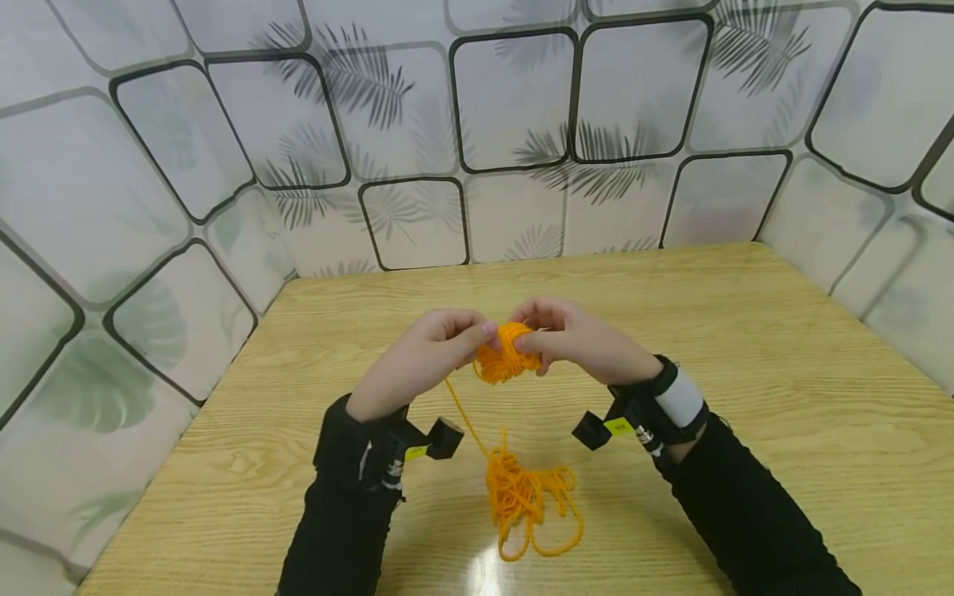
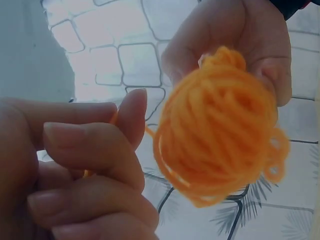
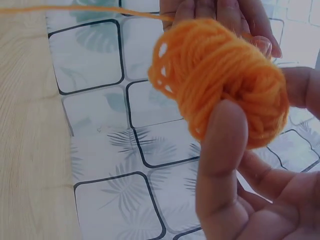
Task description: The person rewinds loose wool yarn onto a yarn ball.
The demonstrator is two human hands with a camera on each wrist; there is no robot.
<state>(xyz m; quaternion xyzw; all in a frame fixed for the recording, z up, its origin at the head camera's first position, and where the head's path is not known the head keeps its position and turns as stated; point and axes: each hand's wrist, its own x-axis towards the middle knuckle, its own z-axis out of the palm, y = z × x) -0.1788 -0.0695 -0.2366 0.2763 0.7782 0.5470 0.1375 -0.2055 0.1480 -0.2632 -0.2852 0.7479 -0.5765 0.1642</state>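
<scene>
An orange ball of yarn (image 1: 507,354) is held up above the table between both hands. My right hand (image 1: 581,338) grips it, the thumb (image 3: 225,145) pressing on its wound end in the right wrist view. Beside the ball, my left hand (image 1: 428,352) pinches the yarn strand between thumb and forefinger, as the left wrist view shows. From that hand the strand (image 1: 465,418) runs down to a loose tangle of orange yarn (image 1: 517,492) on the table. Small loops stick out at one end of the ball (image 2: 220,135).
The light wooden table (image 1: 671,314) reaches back to a wall covering (image 1: 514,108) with dark rounded outlines and leaf prints. Each wrist carries a small black camera, one left (image 1: 445,437) and one right (image 1: 592,430), both above the loose yarn.
</scene>
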